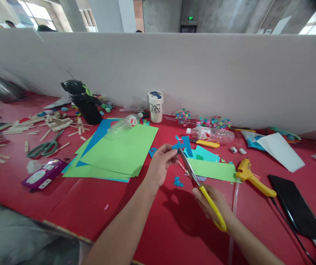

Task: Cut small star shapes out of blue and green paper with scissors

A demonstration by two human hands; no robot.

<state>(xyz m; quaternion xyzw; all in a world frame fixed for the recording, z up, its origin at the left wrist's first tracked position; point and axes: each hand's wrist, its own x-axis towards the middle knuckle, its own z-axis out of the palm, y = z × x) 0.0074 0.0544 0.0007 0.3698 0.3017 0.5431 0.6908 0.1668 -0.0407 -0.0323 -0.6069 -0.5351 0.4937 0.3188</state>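
My left hand pinches a small piece of blue paper between thumb and fingertips. In my right hand is a pair of scissors with yellow handles, its blades reaching up to the blue paper. Below the blades, a little heap of blue paper stars lies on the red table. Behind the hands are blue paper scraps, light blue paper and a light green paper strip. My right palm and some fingers are partly hidden by the scissors' handles.
Green paper sheets with a plastic bottle on top lie left. A yellow glue gun and black phone are right. Behind stand a white cup and another bottle, near a yellow utility knife.
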